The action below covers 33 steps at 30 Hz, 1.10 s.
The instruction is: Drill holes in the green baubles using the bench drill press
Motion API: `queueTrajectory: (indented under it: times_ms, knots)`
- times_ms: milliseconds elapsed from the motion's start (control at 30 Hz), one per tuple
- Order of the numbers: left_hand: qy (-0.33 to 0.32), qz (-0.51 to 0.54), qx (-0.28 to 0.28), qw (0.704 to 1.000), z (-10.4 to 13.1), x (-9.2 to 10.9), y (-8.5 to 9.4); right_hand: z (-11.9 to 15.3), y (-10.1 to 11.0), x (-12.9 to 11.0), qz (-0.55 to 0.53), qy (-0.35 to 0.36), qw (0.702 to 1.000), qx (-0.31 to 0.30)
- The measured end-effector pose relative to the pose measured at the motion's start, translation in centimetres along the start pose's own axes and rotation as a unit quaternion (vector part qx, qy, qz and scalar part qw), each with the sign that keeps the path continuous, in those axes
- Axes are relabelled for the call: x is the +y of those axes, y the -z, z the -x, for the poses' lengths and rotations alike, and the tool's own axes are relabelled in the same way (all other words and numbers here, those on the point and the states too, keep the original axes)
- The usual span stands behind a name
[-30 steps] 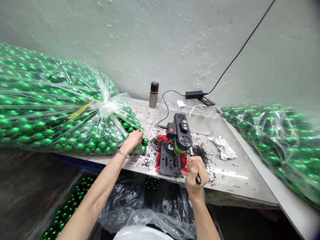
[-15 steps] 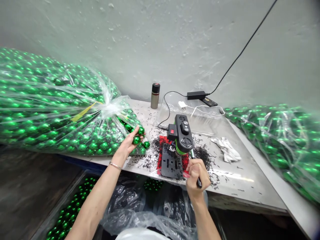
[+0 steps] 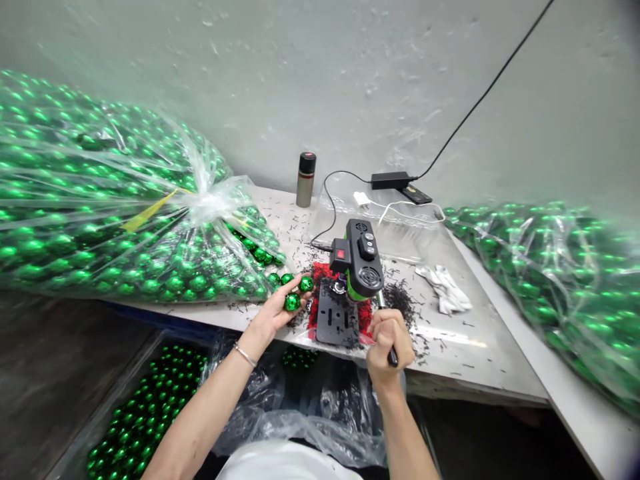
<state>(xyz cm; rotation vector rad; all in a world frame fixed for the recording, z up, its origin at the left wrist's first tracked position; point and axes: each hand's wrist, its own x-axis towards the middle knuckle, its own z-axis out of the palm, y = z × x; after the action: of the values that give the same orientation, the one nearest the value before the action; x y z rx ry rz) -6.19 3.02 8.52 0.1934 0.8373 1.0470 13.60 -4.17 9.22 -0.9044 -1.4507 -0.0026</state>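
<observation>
My left hand [image 3: 274, 312] is cupped around shiny green baubles, one bauble [image 3: 293, 303] lying on the palm and another bauble [image 3: 306, 283] at the fingertips. It is just left of a small bench press machine [image 3: 364, 257] with a black body, a red switch and a slotted black base plate [image 3: 336, 321]. My right hand [image 3: 391, 340] is wrapped around the press's lever handle [image 3: 393, 359], whose black end sticks out below the fist. At the left, a big clear bag [image 3: 205, 207] full of green baubles lies open toward my left hand.
Small black bits [image 3: 403, 303] litter the table. Behind the press are a clear plastic tray [image 3: 415, 233], a power adapter [image 3: 390, 180] and a spray can [image 3: 306, 180]. White gloves [image 3: 445, 290] and another bauble bag [image 3: 540, 267] are at the right. Below the table edge, a bin of baubles [image 3: 145, 407] stands.
My left hand has moved right, away from the bag's mouth and toward the press, carrying baubles. My right hand keeps its hold on the lever handle. The whole view has shifted slightly.
</observation>
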Motion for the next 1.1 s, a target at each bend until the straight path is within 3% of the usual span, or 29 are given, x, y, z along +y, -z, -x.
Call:
queueTrajectory:
  times_ms: [167, 367, 633, 933, 1000, 1100]
  knots:
    - [0.004, -0.085, 0.035, 0.996, -0.6, -2.1, 0.1, 0.0, 0.0, -0.2, 0.007, -0.011, 1.000, -0.002]
    - [-0.076, -0.248, 0.027, 0.965, -1.7, -4.7, 0.3, -0.6, 0.0, -1.0, 0.009, -0.026, 1.000, 0.000]
    - [-0.236, -0.509, -0.039, 0.827, -2.1, -6.6, 0.1, -3.0, -0.2, -2.3, 0.007, -0.047, 0.999, 0.012]
    - [-0.256, -0.686, -0.018, 0.680, -0.8, -6.8, -1.5, -2.7, -0.1, -1.9, 0.009, -0.018, 1.000, 0.002]
    - [-0.259, -0.704, -0.030, 0.661, -0.6, -6.7, -1.8, -2.6, 0.0, -1.9, 0.014, -0.022, 1.000, -0.006]
    - [-0.255, -0.707, -0.036, 0.659, -0.4, -6.6, -1.9, -2.3, 0.2, -1.9, 0.011, -0.028, 0.999, -0.015]
